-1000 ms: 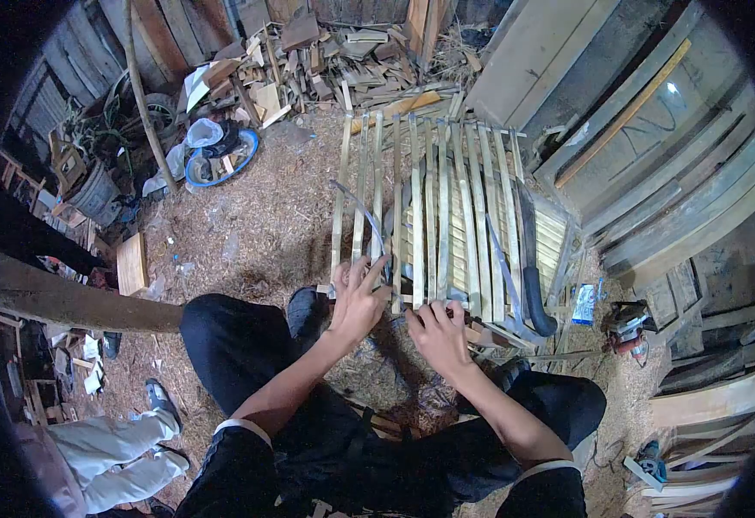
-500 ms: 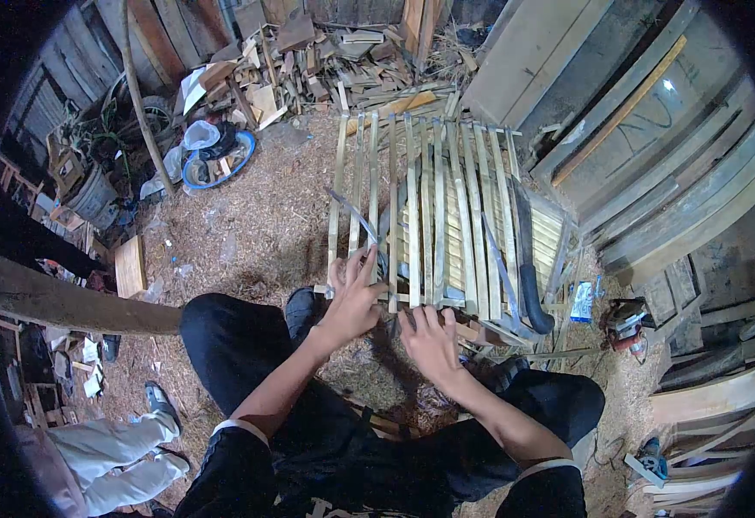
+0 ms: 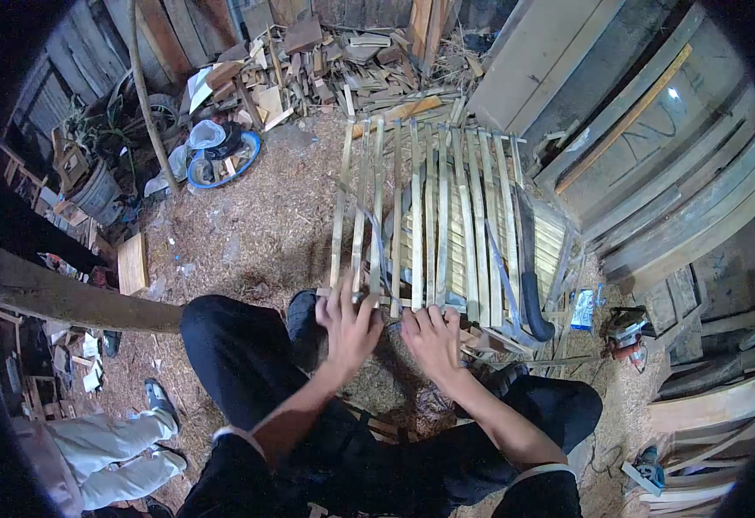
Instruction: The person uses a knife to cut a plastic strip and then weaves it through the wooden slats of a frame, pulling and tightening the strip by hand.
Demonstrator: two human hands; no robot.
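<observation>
Obs.: person crouches on the sawdust floor [image 3: 248, 224] over a slat panel [image 3: 434, 207] of split bamboo, which lies flat just in front of the knees.

Left hand [image 3: 347, 324]: fingers spread and released, tips at the near ends of the left-side slats. Motion-blurred, so contact is only probable.
Right hand [image 3: 432, 338]: fingers bent onto the near edge just beside it. Cannot tell whether they pinch anything.

Step, as judged: working the near ends of the slats where they meet the cross-piece [image 3: 464, 306], either aligning or seating them.

Next move calls for slat ends level along that edge and even gaps, with one hand pinning while the other adjusts. The thin bluish strip [image 3: 376, 237] crossing the slats needs to be kept clear of the fingers.

Orientation: the panel's long axis runs away from the person, near end at the hands, far end toward the scrap-wood pile [image 3: 334, 60]. Slats roughly parallel.

Nearby: long dark blade with black handle [image 3: 534, 298] lies along the panel's right edge. Another person's legs [image 3: 110, 457] at lower left, well apart.
</observation>
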